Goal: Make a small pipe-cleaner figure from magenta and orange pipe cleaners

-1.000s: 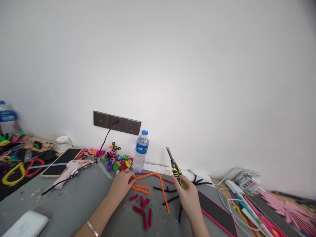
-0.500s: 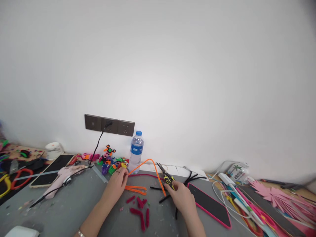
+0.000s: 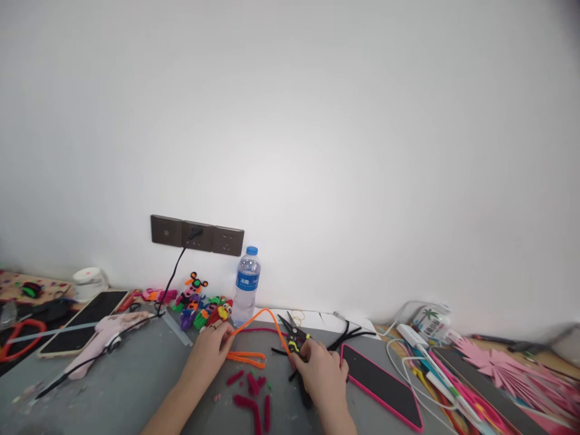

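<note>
My left hand [image 3: 214,344] is closed, pinching one end of a bent orange pipe cleaner [image 3: 265,311]. The pipe cleaner arches up and comes down beside my right hand [image 3: 322,373]. That hand is wrapped round yellow-and-black pliers [image 3: 294,339], whose jaws are parted and point up and left. Whether the right fingers also hold the orange strand cannot be made out. Folded orange pipe cleaners [image 3: 247,357] lie under the arch. Closer to me are several short crimson pipe cleaner pieces [image 3: 248,403]. Black pipe cleaners [image 3: 351,335] lie behind and under my right hand.
A water bottle [image 3: 247,287] stands against the wall beside small colourful figures [image 3: 203,308]. To the left are a pink glue gun [image 3: 97,344] and a phone [image 3: 84,323]. On the right lie a pink-edged phone [image 3: 380,386], white cables [image 3: 408,374] and pink folded paper [image 3: 512,368].
The pliers' jaws have spread apart, and my right hand has turned and shifted slightly left. My left hand keeps its pinch on the orange pipe cleaner. The view has shifted a little.
</note>
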`<state>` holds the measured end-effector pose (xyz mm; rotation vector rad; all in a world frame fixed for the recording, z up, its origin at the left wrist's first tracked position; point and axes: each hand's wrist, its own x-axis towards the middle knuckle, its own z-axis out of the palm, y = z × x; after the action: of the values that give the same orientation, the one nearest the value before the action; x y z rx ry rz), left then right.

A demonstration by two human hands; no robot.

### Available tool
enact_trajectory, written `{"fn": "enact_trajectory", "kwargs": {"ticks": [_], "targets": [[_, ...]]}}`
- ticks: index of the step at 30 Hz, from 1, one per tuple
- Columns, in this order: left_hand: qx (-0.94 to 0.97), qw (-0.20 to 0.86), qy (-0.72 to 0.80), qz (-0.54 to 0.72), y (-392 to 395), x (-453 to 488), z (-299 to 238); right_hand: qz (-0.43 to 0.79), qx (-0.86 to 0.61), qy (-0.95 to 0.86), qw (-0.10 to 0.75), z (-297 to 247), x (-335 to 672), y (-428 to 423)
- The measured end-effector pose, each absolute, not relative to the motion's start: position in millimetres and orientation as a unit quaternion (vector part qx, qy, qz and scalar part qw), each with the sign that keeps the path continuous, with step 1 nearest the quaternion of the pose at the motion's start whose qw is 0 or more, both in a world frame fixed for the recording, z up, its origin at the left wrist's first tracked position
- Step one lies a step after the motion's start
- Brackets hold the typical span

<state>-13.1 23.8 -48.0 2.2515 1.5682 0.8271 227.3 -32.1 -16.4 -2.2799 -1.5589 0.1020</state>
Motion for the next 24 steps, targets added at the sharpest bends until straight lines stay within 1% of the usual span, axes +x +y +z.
{"fn": "enact_trajectory", "kwargs": {"ticks": [2,5,7,8,10,15,21,24], "targets": [[0.77,0.155,0.527,0.325,23,-14,-45,0.038,-0.794,-0.558,0.236,-20,231,-28],[0.758,0.172,0.497,0.387,23,-15,-42,0.052,-0.737,-0.582,0.34,-30,236,-18],[0.75,0.178,0.487,0.411,24,-16,-42,0.083,-0.68,-0.602,0.409,-38,237,-12],[0.746,0.181,0.484,0.419,24,-16,-42,0.104,-0.659,-0.608,0.43,-41,237,-10],[0.74,0.185,0.481,0.433,25,-16,-42,0.14,-0.635,-0.623,0.436,-47,236,-7],[0.714,0.183,0.484,0.472,21,-14,-34,0.2,-0.622,-0.635,0.412,-41,233,-10],[0.695,0.178,0.504,0.481,16,-13,-24,0.285,-0.584,-0.616,0.446,-26,230,-15],[0.688,0.167,0.506,0.493,16,-13,-24,0.291,-0.569,-0.623,0.451,-24,226,-16]]}}
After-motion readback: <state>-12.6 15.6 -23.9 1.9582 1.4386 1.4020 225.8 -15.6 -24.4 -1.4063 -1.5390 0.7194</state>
